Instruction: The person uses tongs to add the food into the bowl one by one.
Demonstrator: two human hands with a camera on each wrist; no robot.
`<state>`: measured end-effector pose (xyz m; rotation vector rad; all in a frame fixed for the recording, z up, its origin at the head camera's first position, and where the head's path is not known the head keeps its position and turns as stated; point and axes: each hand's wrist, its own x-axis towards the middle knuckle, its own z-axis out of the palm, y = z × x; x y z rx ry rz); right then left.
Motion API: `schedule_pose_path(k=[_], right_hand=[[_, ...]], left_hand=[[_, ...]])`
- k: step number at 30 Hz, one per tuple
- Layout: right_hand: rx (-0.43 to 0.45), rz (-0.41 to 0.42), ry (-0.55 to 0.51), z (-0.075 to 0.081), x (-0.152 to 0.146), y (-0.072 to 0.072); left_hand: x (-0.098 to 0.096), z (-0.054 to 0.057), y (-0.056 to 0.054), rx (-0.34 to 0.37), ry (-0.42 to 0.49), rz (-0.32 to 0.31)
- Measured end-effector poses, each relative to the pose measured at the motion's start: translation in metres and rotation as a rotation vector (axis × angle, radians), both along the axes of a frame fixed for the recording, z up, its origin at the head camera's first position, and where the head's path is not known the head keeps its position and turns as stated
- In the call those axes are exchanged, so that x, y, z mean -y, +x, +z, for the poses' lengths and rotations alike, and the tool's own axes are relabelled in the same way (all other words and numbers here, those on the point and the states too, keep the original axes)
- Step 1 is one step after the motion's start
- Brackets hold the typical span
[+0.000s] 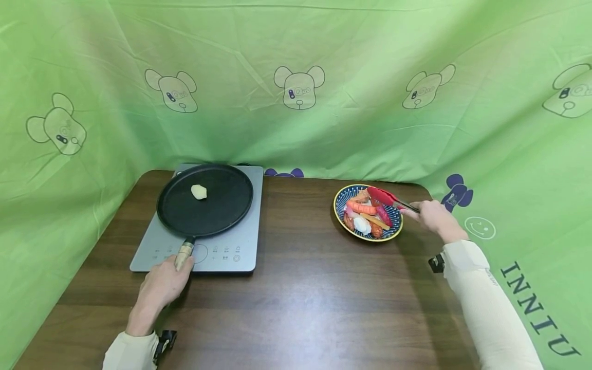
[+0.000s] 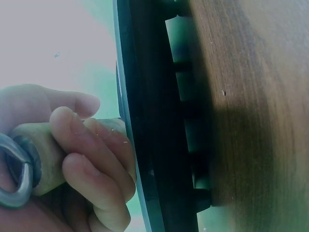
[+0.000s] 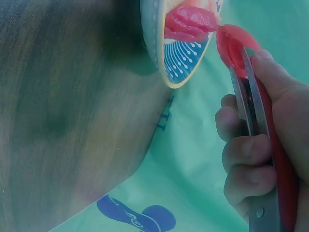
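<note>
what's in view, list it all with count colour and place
table: one, brown, lower view
cloth: at least one, green, around the table
cooktop: one, silver-grey, on the table's left
pan: one, black, on the cooktop
handle: one, tan, on the pan
small piece: one, cream, in the pan
bowl: one, blue with yellow rim, on the table's right
food pieces: several, mixed colours, in the bowl
tongs: one pair, red and silver, at the bowl
wrist devices: two, black, by the sleeves
sleeves: two, white, one per side
left hand: one, bare, gripping the handle
right hand: one, bare, gripping the tongs

Head view bright; glare on tabletop (image 1: 300, 313); wrist views hazy
</note>
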<state>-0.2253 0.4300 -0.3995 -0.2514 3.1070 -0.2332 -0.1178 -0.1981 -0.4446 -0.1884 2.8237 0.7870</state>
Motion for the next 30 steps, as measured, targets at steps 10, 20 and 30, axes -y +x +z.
schedule_pose_path(k=[10,20,30], right_hand=[[0.081,-0.079,0.063,0.005,0.015,-0.002],[0.082,-0.066,0.122,0.002,0.027,-0.006],[0.109,-0.143,0.163,0.008,0.053,-0.01]], left_hand=[[0.0,0.0,0.001,-0.005,0.001,0.004],[0.0,-0.001,0.001,-0.009,0.004,-0.002],[0.0,-0.002,0.0,-0.011,-0.005,-0.006]])
